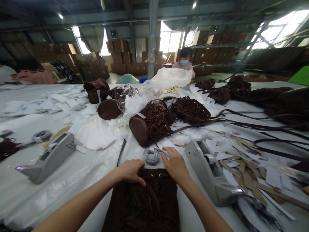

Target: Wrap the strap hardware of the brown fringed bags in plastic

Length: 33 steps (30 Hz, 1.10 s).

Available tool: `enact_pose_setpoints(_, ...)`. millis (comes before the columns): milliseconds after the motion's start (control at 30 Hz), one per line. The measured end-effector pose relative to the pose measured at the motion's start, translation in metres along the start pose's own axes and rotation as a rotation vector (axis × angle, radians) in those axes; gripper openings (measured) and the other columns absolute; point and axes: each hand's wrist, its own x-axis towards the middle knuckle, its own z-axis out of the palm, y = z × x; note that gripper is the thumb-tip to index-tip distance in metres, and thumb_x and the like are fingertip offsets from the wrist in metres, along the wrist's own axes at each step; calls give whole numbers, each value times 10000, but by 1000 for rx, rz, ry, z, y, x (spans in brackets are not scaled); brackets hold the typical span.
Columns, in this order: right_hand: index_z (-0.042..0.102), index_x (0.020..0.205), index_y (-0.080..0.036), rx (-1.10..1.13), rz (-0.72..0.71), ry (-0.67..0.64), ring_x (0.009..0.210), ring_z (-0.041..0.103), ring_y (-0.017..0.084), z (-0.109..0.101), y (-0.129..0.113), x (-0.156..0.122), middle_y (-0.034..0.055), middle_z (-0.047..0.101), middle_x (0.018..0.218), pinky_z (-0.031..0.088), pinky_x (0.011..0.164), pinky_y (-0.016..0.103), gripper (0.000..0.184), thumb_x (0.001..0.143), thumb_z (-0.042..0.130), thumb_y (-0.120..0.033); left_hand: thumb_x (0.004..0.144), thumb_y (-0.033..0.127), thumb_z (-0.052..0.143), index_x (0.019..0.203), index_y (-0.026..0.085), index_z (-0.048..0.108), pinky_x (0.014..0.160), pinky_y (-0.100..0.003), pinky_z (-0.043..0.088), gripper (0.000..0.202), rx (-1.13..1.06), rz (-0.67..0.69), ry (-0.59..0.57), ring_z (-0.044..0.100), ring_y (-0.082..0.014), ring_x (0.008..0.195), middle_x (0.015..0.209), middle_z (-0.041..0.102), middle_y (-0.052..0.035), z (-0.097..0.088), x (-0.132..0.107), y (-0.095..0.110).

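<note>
A dark brown fringed bag with brass eyelets lies flat before me, its top edge facing away. My left hand is closed on the left of that top edge, thumb over the front and fingertips hidden behind it. Just beyond the bag sits a coiled grey wrapped strap with a white band. My right hand pinches the strap's right end between thumb and fingers. A thin brown cord rises from the bag's left side.
Grey tape dispensers stand at left and right. More fringed bags lie ahead among white paper. Paper and cardboard strips cover the right side. Across the table is a masked person, behind a clear plastic bag.
</note>
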Motion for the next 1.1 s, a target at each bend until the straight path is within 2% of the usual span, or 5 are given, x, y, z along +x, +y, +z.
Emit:
enact_pose_setpoints(300,675,933,-145,-149,4,-281,886,609,255,53,-4,41,124,661,903,430,765,345,196,843,590,-297,668,417,768,822,195,610,635,-345,420,313,196,-36,148,622,-309,798,840,663,-81,10,-11,19)
enact_pose_setpoints(633,656,1015,-205,350,-231,-54,848,603,142,-40,-13,46,9,655,937,432,785,230,249,773,642,-149,883,84,445,691,198,480,579,-345,271,226,360,346,806,380,-194,631,684,467,-26,22,-65,46)
enact_pose_setpoints(867,752,790,-253,97,-545,-491,625,564,134,-43,-47,36,-15,632,697,355,539,215,199,650,684,-130,915,94,397,663,195,478,560,-347,262,284,358,348,885,362,-180,616,658,449,-26,1,-69,57)
enact_pose_setpoints(1000,731,634,-228,157,-486,-805,462,470,98,-29,-43,30,-42,568,505,291,455,211,82,668,665,-194,899,86,403,645,195,475,546,-352,259,286,344,310,937,360,-181,612,655,444,-31,-1,-64,61)
enact_pose_setpoints(1100,654,514,-168,195,-359,-920,402,358,80,-20,-33,34,-38,467,420,251,421,215,366,799,583,-387,869,73,439,652,196,478,541,-360,264,252,320,232,949,374,-187,626,670,451,-33,-1,-57,60)
